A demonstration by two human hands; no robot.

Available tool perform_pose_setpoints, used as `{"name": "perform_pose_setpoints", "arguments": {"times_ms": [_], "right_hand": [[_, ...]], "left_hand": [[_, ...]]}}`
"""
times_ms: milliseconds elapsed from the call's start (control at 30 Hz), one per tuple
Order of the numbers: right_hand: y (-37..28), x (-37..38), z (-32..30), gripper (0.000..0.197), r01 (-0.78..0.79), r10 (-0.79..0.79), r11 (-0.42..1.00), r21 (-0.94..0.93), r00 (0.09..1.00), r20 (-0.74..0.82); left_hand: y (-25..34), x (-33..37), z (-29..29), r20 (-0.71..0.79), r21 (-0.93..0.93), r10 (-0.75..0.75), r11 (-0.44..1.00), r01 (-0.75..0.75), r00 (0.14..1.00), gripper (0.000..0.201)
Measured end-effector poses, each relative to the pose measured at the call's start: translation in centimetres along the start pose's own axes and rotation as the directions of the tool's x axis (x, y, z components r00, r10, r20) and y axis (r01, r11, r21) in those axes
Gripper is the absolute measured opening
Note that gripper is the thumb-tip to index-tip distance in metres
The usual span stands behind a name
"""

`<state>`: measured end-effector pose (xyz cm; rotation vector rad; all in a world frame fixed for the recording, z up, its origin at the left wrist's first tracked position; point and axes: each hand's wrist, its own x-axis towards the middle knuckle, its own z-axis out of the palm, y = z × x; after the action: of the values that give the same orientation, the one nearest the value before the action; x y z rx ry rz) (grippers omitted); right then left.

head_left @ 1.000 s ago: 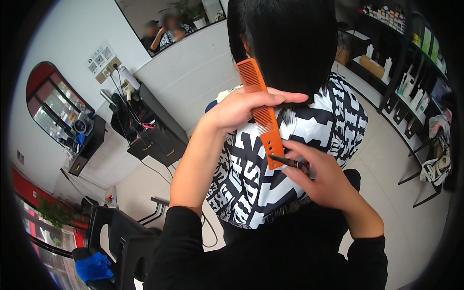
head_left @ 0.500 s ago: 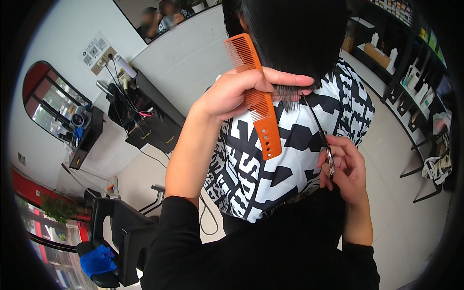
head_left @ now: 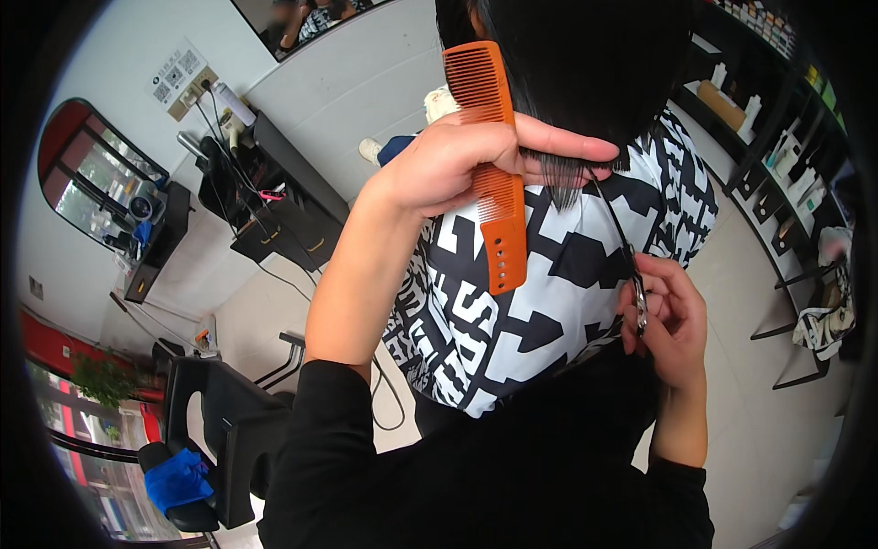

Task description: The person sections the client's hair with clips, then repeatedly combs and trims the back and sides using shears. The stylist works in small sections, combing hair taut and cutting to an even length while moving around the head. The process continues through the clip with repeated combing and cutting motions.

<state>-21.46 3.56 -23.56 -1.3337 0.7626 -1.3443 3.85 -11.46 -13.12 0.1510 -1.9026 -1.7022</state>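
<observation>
A person with straight black hair point(head_left: 585, 64) sits with their back to me, wrapped in a black-and-white patterned cape point(head_left: 549, 297). My left hand point(head_left: 439, 166) pinches a lock of hair point(head_left: 562, 190) between two outstretched fingers, its ends hanging below them. The same hand holds an orange comb point(head_left: 503, 240) nearly upright by the thumb. In my right hand point(head_left: 679, 320) are slim scissors point(head_left: 627, 245), pointing up and left. Their tips reach the hair just under the left fingertips; whether the blades are parted is too small to tell.
At left stand a black salon chair point(head_left: 240, 437) with a blue cloth point(head_left: 176, 479) and a dark cabinet point(head_left: 291, 212) with cords. A mirror point(head_left: 102, 174) hangs on the left wall. Black shelves point(head_left: 766, 215) with bottles line the right side.
Both hands, with comb and scissors, appear slightly farther right as the whole view shifts. The comb stands more upright. The lock stays pinched and the scissor tips remain beside it.
</observation>
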Motion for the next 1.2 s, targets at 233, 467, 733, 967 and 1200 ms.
{"name": "perform_pose_setpoints", "arguments": {"times_ms": [233,467,733,967,1200], "right_hand": [[-1.3,1.1,0.7,0.055,-0.065,0.065,0.997,-0.03,0.998,-0.003],[-1.3,1.0,0.6,0.055,-0.008,0.009,1.0,-0.018,1.0,0.029],[-1.5,0.8,-0.1,0.055,-0.032,0.033,0.999,-0.032,0.999,0.034],[-2.0,1.6,-0.2,0.055,-0.053,0.053,0.998,-0.025,0.998,0.033],[-2.8,1.9,0.5,0.054,-0.053,0.055,0.997,-0.062,0.998,0.043]], "left_hand": [[0.3,0.0,0.4,-0.028,0.037,-0.03,0.999,0.031,0.999,0.064],[0.5,0.2,0.8,-0.057,0.044,-0.036,0.998,0.038,0.998,0.063],[0.3,0.1,-0.1,0.032,-0.022,0.007,1.0,-0.007,0.999,0.05],[1.1,0.3,1.3,-0.081,0.052,-0.045,0.997,0.049,0.996,0.061],[1.0,-0.2,1.1,-0.073,0.028,-0.012,1.0,0.014,0.997,0.061]]}}
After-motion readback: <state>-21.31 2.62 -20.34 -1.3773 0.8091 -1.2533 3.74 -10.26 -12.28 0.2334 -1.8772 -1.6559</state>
